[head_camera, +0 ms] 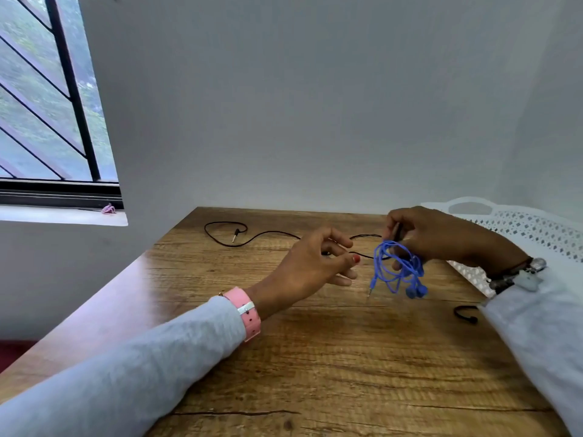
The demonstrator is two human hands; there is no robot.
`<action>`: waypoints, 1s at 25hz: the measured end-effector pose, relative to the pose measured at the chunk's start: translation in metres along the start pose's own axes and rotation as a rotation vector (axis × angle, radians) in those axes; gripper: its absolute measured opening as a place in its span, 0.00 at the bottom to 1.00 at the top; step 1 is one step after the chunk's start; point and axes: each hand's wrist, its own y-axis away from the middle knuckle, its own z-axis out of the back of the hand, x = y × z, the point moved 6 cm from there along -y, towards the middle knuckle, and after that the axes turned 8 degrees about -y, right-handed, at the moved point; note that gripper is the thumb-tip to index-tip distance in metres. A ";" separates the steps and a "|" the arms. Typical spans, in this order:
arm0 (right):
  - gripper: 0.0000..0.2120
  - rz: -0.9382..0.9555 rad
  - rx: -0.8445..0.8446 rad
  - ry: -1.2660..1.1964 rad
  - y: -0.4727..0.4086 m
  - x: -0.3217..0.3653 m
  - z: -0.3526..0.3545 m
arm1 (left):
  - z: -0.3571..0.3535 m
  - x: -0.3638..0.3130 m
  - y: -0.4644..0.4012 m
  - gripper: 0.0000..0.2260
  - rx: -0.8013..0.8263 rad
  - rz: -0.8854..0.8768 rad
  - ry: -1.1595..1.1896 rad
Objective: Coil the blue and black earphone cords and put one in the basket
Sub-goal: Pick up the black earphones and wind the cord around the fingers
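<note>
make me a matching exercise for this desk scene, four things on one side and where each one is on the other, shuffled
Things:
1. blue earphones
2. black cord
3. white basket
4. pink watch

Places:
A. on the left wrist
B. lying spread out on the table
C. at the table's right edge, behind the right hand
D. bunched in loops, hanging from the right hand

Pairs: 1-D, 2-B, 3-C, 4-A
</note>
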 end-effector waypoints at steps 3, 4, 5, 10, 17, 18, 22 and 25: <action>0.08 -0.142 -0.128 0.437 -0.011 -0.027 0.015 | 0.010 0.003 -0.004 0.05 -0.022 -0.035 -0.184; 0.08 -0.184 -0.148 0.520 -0.013 -0.036 0.016 | 0.014 0.004 -0.005 0.04 -0.038 -0.047 -0.245; 0.08 -0.200 -0.160 0.583 -0.016 -0.043 0.016 | 0.018 0.004 -0.006 0.03 -0.058 -0.058 -0.297; 0.16 -0.173 -0.250 0.833 -0.025 -0.067 0.025 | 0.046 0.001 -0.011 0.02 -0.176 -0.137 -0.511; 0.07 0.388 -0.633 0.581 -0.007 0.005 0.008 | 0.094 0.001 -0.019 0.03 -0.341 -0.192 -0.779; 0.08 0.407 -0.571 0.489 -0.009 0.017 -0.005 | 0.103 0.000 -0.020 0.04 -0.367 -0.200 -0.833; 0.10 0.594 -0.223 0.401 -0.021 0.059 -0.085 | 0.153 0.002 -0.017 0.06 -0.468 -0.173 -1.095; 0.14 0.589 0.025 0.351 -0.049 0.087 -0.141 | 0.189 0.010 -0.008 0.07 -0.567 -0.112 -1.155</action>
